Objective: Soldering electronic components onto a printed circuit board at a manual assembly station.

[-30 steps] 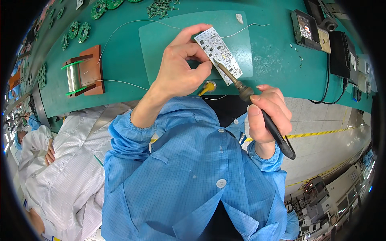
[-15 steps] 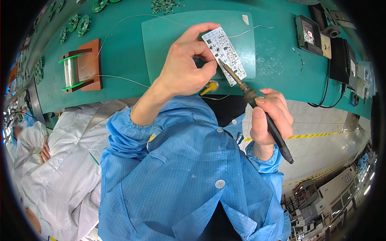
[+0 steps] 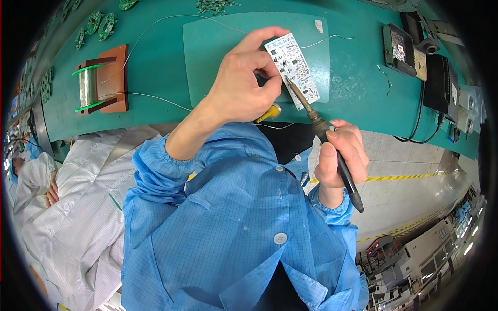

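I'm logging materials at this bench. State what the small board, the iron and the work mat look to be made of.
Circuit board: rigid white-coated laminate, matte, dotted with small dark parts.
Soldering iron: dull brownish metal shaft, probably oxidised; black grip, likely plastic or rubber.
Mat: smooth green sheet, faintly shiny, probably rubber or silicone.

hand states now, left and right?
Left hand: closed, pinching the white circuit board over the green mat.
Right hand: closed around the soldering iron, tip at the board.
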The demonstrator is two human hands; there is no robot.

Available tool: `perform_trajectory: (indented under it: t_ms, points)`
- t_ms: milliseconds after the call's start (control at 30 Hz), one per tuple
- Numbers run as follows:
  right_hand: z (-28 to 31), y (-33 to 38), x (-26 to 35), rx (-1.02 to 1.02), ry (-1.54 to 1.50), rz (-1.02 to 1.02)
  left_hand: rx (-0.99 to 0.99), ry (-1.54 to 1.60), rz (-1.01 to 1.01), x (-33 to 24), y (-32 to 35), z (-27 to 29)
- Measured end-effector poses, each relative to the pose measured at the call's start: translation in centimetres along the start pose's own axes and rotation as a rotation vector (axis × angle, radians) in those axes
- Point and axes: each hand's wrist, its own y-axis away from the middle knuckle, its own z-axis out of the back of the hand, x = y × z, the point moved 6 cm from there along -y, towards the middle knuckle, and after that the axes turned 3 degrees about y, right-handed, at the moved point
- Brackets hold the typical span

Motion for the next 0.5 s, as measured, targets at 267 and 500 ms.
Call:
perform_trajectory:
  t_ms: [267, 500]
  points:
    - [-0.1, 1.3, -0.5, -0.069, -0.009, 0.007, -0.036, 0.005, -0.021, 0.0, 0.0, -0.1]
    - [0.1, 1.1, -0.7, -0.081, -0.053, -0.008, -0.045, -0.029, -0.061, 0.0, 0.1, 0.2]
